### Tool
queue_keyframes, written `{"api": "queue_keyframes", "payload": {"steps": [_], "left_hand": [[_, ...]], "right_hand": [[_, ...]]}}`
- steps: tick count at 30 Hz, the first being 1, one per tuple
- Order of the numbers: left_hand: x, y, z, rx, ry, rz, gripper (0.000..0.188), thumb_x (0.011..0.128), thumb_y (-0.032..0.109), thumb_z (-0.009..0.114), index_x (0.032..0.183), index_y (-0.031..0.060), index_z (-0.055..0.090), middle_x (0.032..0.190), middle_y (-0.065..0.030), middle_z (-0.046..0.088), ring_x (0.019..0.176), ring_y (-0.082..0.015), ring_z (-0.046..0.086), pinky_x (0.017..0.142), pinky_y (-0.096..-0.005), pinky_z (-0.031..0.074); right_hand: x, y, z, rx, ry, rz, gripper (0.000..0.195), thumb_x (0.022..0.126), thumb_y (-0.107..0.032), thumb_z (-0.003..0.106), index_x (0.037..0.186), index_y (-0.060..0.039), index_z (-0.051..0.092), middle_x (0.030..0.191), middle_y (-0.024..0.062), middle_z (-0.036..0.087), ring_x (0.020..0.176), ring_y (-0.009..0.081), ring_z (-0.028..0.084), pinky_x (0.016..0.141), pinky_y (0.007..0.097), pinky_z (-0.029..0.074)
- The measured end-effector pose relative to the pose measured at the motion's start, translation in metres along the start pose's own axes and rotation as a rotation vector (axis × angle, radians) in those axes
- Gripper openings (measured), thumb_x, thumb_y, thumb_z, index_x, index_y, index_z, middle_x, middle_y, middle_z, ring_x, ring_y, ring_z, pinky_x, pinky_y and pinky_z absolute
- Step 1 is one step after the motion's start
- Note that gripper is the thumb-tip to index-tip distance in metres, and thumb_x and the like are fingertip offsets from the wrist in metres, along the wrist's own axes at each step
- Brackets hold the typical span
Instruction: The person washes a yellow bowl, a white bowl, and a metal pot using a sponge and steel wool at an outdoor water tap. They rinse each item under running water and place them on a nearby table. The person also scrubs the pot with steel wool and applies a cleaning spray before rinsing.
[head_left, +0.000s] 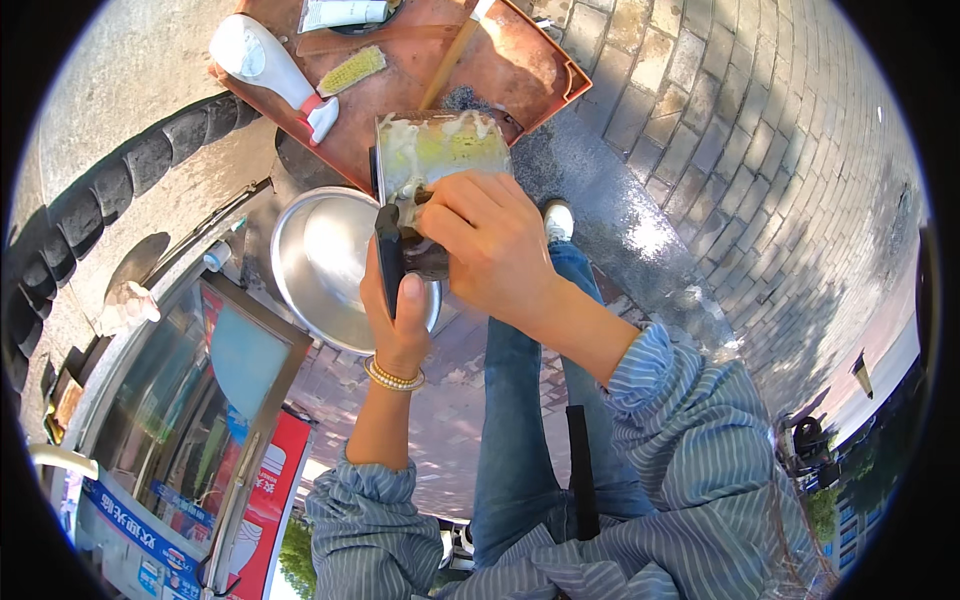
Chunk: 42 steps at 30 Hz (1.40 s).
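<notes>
My left hand (397, 315) is wrapped around the black handle (389, 251) of a pot (442, 142), which has a shiny, foam-streaked side. White suds with a yellowish-green sheen run over the pot's far end. My right hand (487, 232) is bent over the pot's near part, its fingers pinched on a small dark object (424, 196). The fingers cover most of that object, so its kind is unclear. Beneath and to the left of the pot stands a stainless steel basin (300, 247), partly hidden by my left hand.
A reddish-brown plastic tray (517, 67) ahead holds a white spray bottle (259, 56), a yellow scrubbing pad (352, 71), a white tube (343, 13) and a wooden-handled tool (450, 64). A glass-doored display cooler (180, 420) stands left. Brick paving (720, 150) stretches right.
</notes>
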<state>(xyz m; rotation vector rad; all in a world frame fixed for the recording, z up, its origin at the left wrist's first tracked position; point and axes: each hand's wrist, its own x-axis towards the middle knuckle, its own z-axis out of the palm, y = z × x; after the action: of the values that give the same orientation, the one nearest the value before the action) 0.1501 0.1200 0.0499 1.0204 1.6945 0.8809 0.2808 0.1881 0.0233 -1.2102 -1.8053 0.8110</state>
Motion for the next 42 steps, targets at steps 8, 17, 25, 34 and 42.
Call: {"api": "queue_keyframes", "payload": {"steps": [8, 17, 25, 34, 42], "left_hand": [[0.002, 0.003, -0.003, 0.012, -0.007, 0.005, 0.075, 0.092, 0.055, 0.052, 0.133, -0.0076, 0.049, 0.112, -0.0134, 0.060, 0.104, -0.0214, 0.056, 0.092, -0.0342, 0.045], [-0.001, -0.001, 0.002, 0.024, 0.032, -0.058, 0.065, 0.095, 0.048, 0.052, 0.132, -0.0046, 0.046, 0.110, -0.0093, 0.054, 0.096, -0.0168, 0.049, 0.084, -0.0311, 0.043], [-0.002, -0.009, 0.000, 0.031, 0.038, -0.080, 0.064, 0.094, 0.042, 0.051, 0.135, -0.0073, 0.045, 0.115, -0.0132, 0.057, 0.102, -0.0204, 0.053, 0.090, -0.0337, 0.044], [0.000, -0.022, 0.010, -0.059, 0.149, 0.060, 0.068, 0.096, 0.039, 0.047, 0.143, -0.0099, 0.039, 0.133, -0.0191, 0.053, 0.121, -0.0254, 0.052, 0.105, -0.0369, 0.039], [0.004, 0.010, 0.019, -0.322, 0.212, -0.108, 0.062, 0.105, 0.040, 0.037, 0.147, -0.0049, 0.039, 0.136, -0.0115, 0.056, 0.125, -0.0196, 0.053, 0.107, -0.0367, 0.039]], "right_hand": [[0.004, -0.005, 0.002, 0.015, 0.038, 0.079, 0.017, 0.064, -0.008, 0.068, 0.076, -0.0076, 0.056, 0.081, 0.0072, 0.047, 0.080, 0.0260, 0.051, 0.063, 0.0358, 0.044], [0.014, 0.019, -0.008, -0.188, 0.108, 0.179, 0.012, 0.069, -0.008, 0.067, 0.078, -0.0073, 0.059, 0.082, 0.0066, 0.047, 0.081, 0.0261, 0.051, 0.065, 0.0344, 0.047], [0.019, 0.042, -0.005, -0.202, 0.194, 0.202, 0.017, 0.064, -0.006, 0.069, 0.078, -0.0075, 0.059, 0.079, 0.0061, 0.046, 0.078, 0.0247, 0.051, 0.064, 0.0358, 0.047], [0.034, 0.059, -0.009, -0.119, 0.148, 0.254, 0.015, 0.069, -0.003, 0.072, 0.081, -0.0068, 0.064, 0.084, 0.0048, 0.052, 0.087, 0.0256, 0.055, 0.074, 0.0357, 0.050], [0.027, 0.028, -0.006, -0.070, 0.229, 0.211, 0.019, 0.069, -0.006, 0.071, 0.087, -0.0098, 0.065, 0.093, 0.0048, 0.058, 0.094, 0.0264, 0.057, 0.077, 0.0345, 0.050]]}}
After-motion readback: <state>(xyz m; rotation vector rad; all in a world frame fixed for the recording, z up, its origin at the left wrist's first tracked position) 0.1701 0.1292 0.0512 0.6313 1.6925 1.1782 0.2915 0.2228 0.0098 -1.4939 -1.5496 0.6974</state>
